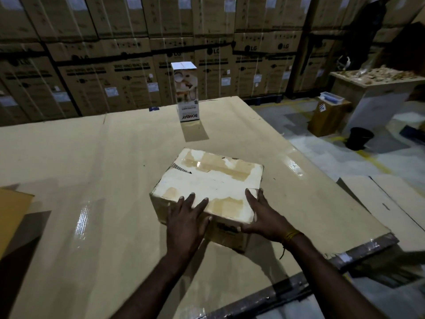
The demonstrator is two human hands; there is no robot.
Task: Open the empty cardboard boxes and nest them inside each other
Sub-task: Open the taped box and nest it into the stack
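Observation:
A closed brown cardboard box (211,180) with torn tape patches on its lid sits on the big cardboard-covered work surface (92,180). My left hand (187,217) lies flat on the near edge of the lid, fingers straight. My right hand (259,215) holds the near right corner, fingers up over the lid and thumb against the front face. Farther back stands a tall narrow white printed box (187,93), upright and closed, apart from both hands.
A wall of stacked large cartons (115,54) rises behind the surface. A brown flat cardboard piece (11,215) lies at the left edge. On the floor to the right are a small brown carton (328,116) and a black bucket (360,138).

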